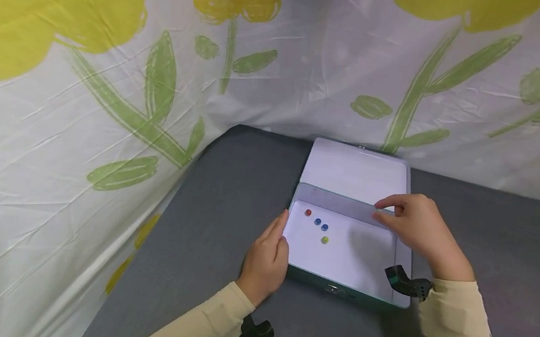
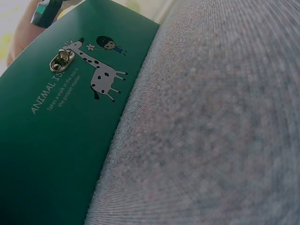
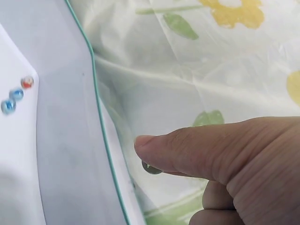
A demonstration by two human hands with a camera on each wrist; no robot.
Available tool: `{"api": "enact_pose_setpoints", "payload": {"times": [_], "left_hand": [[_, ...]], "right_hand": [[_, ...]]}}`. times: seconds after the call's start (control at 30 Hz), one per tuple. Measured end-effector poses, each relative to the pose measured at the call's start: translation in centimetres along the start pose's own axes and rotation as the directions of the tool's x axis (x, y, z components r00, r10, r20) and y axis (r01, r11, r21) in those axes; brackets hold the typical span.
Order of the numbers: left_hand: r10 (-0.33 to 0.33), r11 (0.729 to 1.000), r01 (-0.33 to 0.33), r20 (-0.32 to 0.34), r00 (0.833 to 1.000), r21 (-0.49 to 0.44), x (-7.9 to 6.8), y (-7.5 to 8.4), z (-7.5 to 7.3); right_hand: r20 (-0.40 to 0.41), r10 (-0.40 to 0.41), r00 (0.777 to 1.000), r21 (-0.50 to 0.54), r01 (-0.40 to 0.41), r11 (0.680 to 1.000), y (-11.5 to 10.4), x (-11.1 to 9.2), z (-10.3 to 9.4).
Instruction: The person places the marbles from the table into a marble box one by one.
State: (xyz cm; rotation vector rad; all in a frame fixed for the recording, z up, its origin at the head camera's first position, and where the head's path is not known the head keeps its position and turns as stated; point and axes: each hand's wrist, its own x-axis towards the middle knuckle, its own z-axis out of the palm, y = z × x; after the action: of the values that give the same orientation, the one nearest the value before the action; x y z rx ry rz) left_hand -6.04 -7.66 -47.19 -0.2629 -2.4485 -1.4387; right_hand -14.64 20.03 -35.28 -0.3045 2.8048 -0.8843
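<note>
A green tin box (image 1: 365,299) with a white inside stands before me, its lid (image 1: 358,171) folded back. On its floor, towards the left, lie a red marble (image 1: 308,212), two blue marbles (image 1: 321,224) and a yellow-green marble (image 1: 324,240). My left hand (image 1: 266,260) rests along the box's left wall, fingers fairly straight against it. Above the back right of the box, my right hand (image 1: 416,226) pinches a small marble between thumb and index finger. In the right wrist view that marble (image 3: 151,168) peeks out below the thumb, mostly hidden.
The box stands on a dark grey tabletop (image 1: 224,208). Behind and to the left hangs a white cloth (image 1: 299,98) printed with yellow flowers. A metal clasp (image 2: 62,60) and a giraffe picture (image 2: 104,77) are on the box's front.
</note>
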Motion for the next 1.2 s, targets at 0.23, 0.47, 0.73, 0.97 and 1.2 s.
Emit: {"api": "enact_pose_setpoints", "payload": {"times": [0.23, 0.47, 0.73, 0.97, 1.2], "left_hand": [[0.01, 1.0, -0.01, -0.006, 1.0, 0.01, -0.1, 0.0, 0.2], [0.025, 1.0, -0.025, -0.001, 1.0, 0.015, -0.2, -0.1, 0.4], [0.038, 0.999, -0.038, 0.01, 0.999, 0.014, -0.1, -0.3, 0.3], [0.051, 0.999, -0.05, -0.011, 0.999, 0.019, -0.1, -0.3, 0.2], [0.054, 0.998, -0.054, -0.012, 0.998, 0.012, 0.1, -0.4, -0.1]], "right_hand": [[0.018, -0.029, 0.999, 0.038, 0.028, 0.999, -1.0, 1.2, 1.3], [0.017, -0.058, 0.998, 0.05, 0.057, 0.997, -1.7, 2.4, 2.3], [0.005, -0.064, 0.998, 0.08, 0.064, 0.995, -1.4, 3.2, 3.6], [0.044, -0.075, 0.996, 0.102, 0.07, 0.992, -1.4, 3.9, 4.7], [0.084, -0.125, 0.989, 0.131, 0.113, 0.985, -1.5, 4.5, 5.9]]}}
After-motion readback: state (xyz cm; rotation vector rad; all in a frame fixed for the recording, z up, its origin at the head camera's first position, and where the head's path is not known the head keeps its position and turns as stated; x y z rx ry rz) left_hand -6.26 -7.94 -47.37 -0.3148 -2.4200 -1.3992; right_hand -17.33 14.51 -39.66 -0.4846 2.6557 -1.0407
